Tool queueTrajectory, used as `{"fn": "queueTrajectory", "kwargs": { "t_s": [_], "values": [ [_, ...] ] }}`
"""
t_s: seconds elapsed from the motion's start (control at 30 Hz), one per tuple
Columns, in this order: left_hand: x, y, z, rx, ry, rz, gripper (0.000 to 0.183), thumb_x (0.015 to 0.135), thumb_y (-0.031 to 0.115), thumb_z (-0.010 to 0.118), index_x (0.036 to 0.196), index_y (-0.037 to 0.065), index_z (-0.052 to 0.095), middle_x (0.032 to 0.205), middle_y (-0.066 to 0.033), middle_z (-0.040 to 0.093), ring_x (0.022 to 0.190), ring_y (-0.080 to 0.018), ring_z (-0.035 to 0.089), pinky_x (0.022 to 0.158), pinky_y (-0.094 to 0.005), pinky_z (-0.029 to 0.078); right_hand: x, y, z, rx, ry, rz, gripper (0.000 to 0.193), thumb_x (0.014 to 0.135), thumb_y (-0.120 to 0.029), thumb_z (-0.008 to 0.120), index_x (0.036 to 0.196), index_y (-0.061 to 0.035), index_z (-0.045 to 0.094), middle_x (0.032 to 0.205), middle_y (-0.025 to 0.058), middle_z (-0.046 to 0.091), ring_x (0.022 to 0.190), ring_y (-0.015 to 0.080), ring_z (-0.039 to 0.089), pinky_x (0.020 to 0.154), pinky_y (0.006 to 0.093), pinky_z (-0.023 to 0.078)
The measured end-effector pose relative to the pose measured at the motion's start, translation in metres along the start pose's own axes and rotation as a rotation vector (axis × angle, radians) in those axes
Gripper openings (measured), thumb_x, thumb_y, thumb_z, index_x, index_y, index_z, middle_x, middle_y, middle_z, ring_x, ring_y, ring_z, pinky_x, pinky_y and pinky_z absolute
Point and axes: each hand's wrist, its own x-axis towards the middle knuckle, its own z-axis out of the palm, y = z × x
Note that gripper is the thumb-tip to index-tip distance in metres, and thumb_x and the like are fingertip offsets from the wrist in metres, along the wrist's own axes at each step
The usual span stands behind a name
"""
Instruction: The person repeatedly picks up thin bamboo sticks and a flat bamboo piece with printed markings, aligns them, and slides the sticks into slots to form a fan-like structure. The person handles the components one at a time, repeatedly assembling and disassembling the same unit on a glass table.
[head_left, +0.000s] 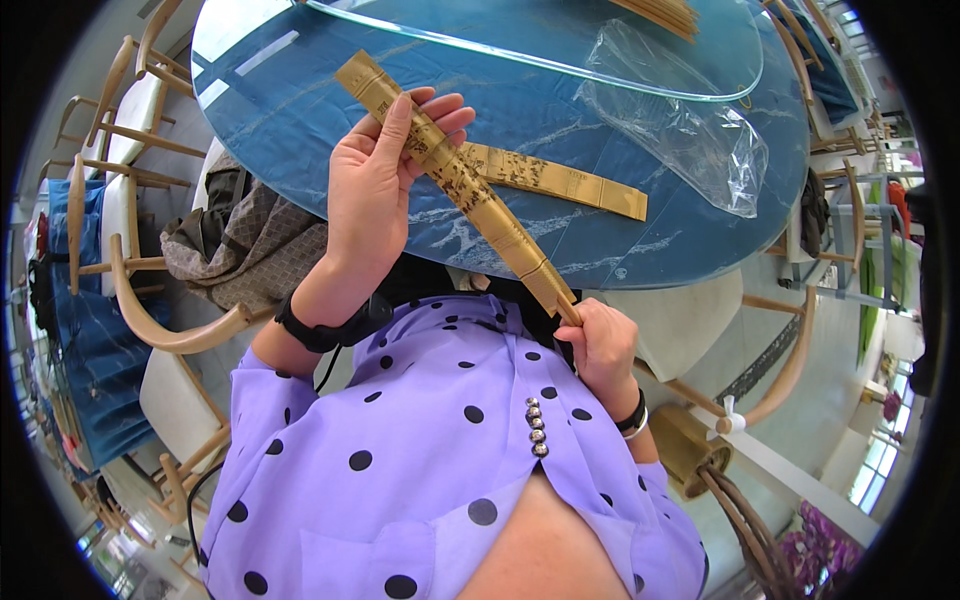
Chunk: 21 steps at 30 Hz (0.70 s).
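Currently: one gold sleeve (490, 215), dark-printed, held slantwise across the near edge of the blue worktop (285, 115); left hand (375, 165) grasping its upper part, right hand (603, 345) clenched on a slim brown piece (569, 312) at its lower end. Second gold sleeve (565, 182), flat on worktop. Clear plastic bag (695, 145), crumpled.

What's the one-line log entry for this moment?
left hand: holds gold sleeve; right hand: grips thin sticks at sleeve's lower end; blue table: second gold sleeve, clear plastic bag
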Motion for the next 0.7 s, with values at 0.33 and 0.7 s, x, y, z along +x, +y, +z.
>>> {"fn": "queueTrajectory", "kwargs": {
  "t_s": [0.33,0.7],
  "values": [
    [-0.006,-0.005,0.006,-0.018,0.01,0.028,0.03,0.105,0.024,0.057,0.115,-0.003,0.063,0.112,-0.0193,0.071,0.103,-0.0286,0.072,0.091,-0.038,0.059,0.004,-0.001,0.006,-0.061,0.027,0.019,0.033,0.091,-0.026,0.072,0.079,-0.0024,0.053,0.066,0.0114,0.052,0.053,0.0305,0.053,0.048,0.0391,0.04],
    [-0.005,-0.002,0.0,0.013,0.03,0.011,0.029,0.104,0.024,0.058,0.113,-0.003,0.064,0.11,-0.0189,0.072,0.102,-0.0282,0.073,0.09,-0.0375,0.059,0.016,-0.002,-0.004,-0.108,-0.062,-0.077,0.023,0.076,-0.011,0.081,0.084,-0.0036,0.061,0.072,0.0086,0.063,0.06,0.0266,0.062,0.052,0.0357,0.046]
  ]
}}
